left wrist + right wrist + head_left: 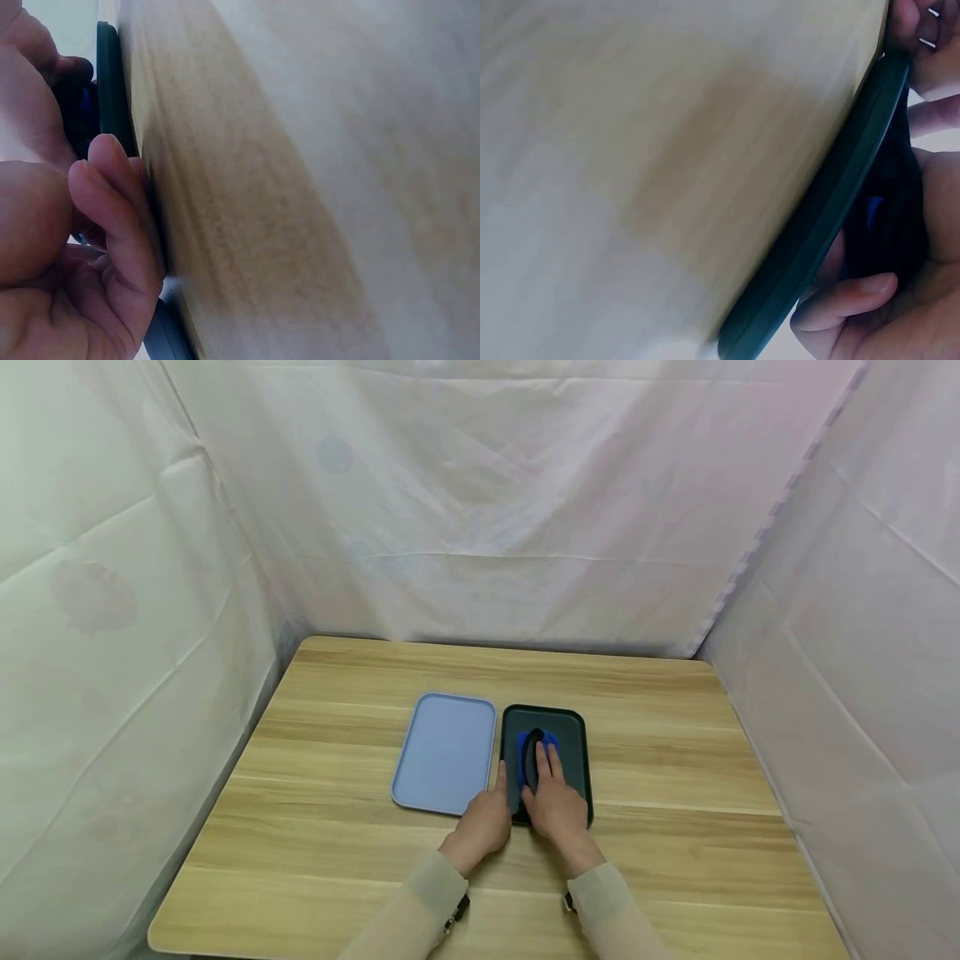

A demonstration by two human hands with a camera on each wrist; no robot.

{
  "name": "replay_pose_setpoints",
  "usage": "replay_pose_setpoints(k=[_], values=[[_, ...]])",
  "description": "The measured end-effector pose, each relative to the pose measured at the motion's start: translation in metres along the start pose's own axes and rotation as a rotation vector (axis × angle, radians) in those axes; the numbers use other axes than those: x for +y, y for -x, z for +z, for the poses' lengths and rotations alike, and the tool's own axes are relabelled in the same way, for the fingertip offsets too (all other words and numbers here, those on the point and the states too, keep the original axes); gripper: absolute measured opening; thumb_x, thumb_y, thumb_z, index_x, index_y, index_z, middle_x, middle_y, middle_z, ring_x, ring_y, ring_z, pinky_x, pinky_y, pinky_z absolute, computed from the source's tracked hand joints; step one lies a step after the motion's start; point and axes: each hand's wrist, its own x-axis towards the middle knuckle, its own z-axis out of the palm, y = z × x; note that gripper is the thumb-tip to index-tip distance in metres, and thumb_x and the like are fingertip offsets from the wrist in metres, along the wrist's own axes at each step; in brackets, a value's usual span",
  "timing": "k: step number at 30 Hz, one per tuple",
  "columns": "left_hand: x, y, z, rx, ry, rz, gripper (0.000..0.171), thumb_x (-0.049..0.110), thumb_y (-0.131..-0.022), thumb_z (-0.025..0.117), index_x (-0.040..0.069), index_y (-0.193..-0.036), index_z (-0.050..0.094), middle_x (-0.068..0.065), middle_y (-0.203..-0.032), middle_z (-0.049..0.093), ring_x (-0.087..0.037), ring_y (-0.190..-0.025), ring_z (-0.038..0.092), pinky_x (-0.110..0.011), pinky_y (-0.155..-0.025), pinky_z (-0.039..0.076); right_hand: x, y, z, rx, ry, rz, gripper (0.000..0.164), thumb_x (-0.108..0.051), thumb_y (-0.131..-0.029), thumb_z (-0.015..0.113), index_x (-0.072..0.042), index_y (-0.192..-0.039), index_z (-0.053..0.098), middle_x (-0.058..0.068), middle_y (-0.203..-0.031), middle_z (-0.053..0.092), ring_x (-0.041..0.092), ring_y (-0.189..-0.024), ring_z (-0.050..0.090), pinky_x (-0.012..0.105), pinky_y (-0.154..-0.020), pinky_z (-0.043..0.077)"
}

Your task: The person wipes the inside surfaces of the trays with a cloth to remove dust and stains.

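head view: black curved handle on a bright blue base lies on the dark green, round-cornered rectangular tray. a light blue, round-cornered rectangular tray sits just to the left on the pale wood-grain worktop, nothing on it.

right hand: thumb at the left of the handle, two fingers stretched forward and spread over it; reads as a grasp on the handle. left hand: index laid straight along the left rim of the green tray, other fingers bent near its close corner. cannot tell whether they pinch the rim or only press it.

risks, my judgement: if the left hand bears too lightly, a push through the handle could slide the green tray over the worktop. a sideways stroke could drive it into the blue tray, given the narrow gap. with the right index and middle not wrapped round, the handle might roll or twist under uneven pressure.
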Motion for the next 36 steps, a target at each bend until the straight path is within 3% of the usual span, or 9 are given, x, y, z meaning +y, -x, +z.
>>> replay_pose_setpoints(k=[24, 36], values=[[0.000, 0.001, -0.001, 0.020, 0.029, 0.013, 0.079, 0.006, -0.101, 0.060, -0.001, -0.165, 0.014, -0.003, -0.058, 0.053, -0.014, -0.048, 0.048, -0.029, -0.048, 0.044, 0.041, -0.003, -0.016, -0.032, -0.010, -0.012, 0.085, -0.038, -0.103, 0.060, -0.024, -0.169, 0.009, 0.007, -0.176, 0.009, 0.021, -0.051, 0.051, 0.036, -0.046, 0.039], [0.000, 0.001, 0.001, 0.008, 0.038, -0.005, 0.082, 0.008, -0.102, 0.060, 0.000, -0.166, 0.009, -0.003, -0.058, 0.054, -0.015, -0.048, 0.049, -0.030, -0.048, 0.044, 0.043, -0.004, -0.017, -0.055, -0.029, -0.011, 0.085, -0.038, -0.103, 0.060, -0.024, -0.169, 0.007, 0.006, -0.176, 0.007, 0.021, -0.053, 0.052, 0.036, -0.047, 0.039]])
